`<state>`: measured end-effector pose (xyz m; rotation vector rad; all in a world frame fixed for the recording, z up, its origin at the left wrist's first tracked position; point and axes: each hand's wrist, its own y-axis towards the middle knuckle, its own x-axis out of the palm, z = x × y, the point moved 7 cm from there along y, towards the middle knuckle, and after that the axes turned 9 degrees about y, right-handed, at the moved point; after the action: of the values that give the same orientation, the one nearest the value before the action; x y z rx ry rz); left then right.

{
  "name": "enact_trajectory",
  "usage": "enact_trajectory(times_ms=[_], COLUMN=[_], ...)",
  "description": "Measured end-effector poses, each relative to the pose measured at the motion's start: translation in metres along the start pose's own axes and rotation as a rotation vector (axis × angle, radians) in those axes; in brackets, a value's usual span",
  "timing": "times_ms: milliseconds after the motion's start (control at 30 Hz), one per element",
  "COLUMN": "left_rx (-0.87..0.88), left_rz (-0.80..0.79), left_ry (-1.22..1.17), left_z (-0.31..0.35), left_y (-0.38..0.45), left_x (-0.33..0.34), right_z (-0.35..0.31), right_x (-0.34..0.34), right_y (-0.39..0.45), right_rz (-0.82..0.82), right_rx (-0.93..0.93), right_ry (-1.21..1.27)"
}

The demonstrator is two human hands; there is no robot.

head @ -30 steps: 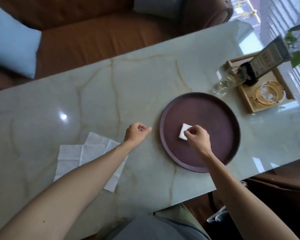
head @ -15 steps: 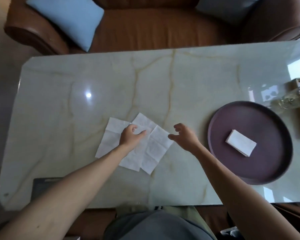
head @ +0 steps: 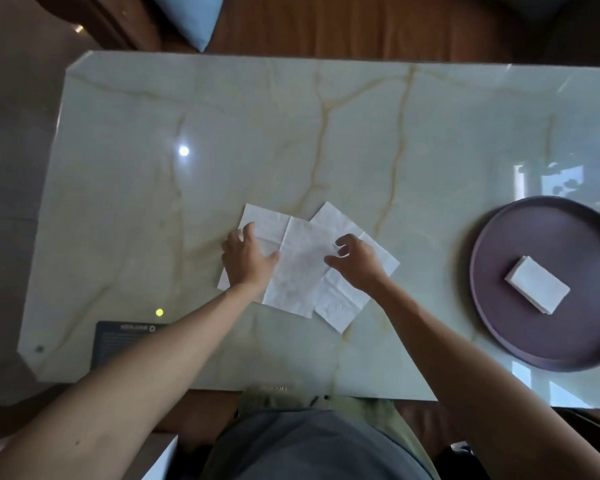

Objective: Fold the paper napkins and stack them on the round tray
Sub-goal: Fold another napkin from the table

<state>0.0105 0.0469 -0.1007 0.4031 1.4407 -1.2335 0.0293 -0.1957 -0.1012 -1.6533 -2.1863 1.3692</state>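
Observation:
Unfolded white paper napkins (head: 300, 271) lie overlapping in the middle of the marble table (head: 222, 133). My left hand (head: 248, 258) rests flat on the left part of the pile, fingers spread. Over the right part sits my right hand (head: 355, 261), its fingers curled down onto the top sheet; whether it pinches the paper I cannot tell. A folded white napkin (head: 537, 289) lies inside the round dark purple tray (head: 492, 244) at the right.
A dark card or booklet (head: 118, 341) lies near the table's front left edge. A brown leather sofa (head: 361, 26) with a light blue cushion (head: 191, 15) stands behind the table. The table's near edge is just in front of my lap.
My right hand left the folded napkin on the tray and moved left onto the napkin pile. My left hand also reached the pile. The view swung left.

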Motion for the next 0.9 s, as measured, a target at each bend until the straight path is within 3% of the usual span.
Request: enact_trajectory(times_ms=[100, 200, 433, 600, 900], left_rx=[-0.103, -0.096, -0.2, -0.14, -0.058], left_rz=[-0.029, -0.045, -0.216, -0.212, -0.229], left_ry=[0.006, -0.034, -0.385, -0.393, -0.502], left_z=[-0.02, -0.031, -0.044, -0.044, -0.02], left_y=[0.012, 0.024, 0.03, 0.03, 0.022], left_x=[-0.007, -0.011, 0.002, 0.005, 0.002], right_z=[-0.003, -0.001, 0.004, 0.003, -0.012], right_x=[0.016, 0.032, 0.051, 0.058, 0.035], right_y=[-0.002, -0.003, -0.01, -0.016, -0.025], right_rz=[-0.002, 0.028, 0.141, 0.054, -0.031], right_rx=[0.093, 0.184, 0.328, 0.397, 0.203], right_ry=[0.119, 0.282, 0.617, 0.721, 0.668])
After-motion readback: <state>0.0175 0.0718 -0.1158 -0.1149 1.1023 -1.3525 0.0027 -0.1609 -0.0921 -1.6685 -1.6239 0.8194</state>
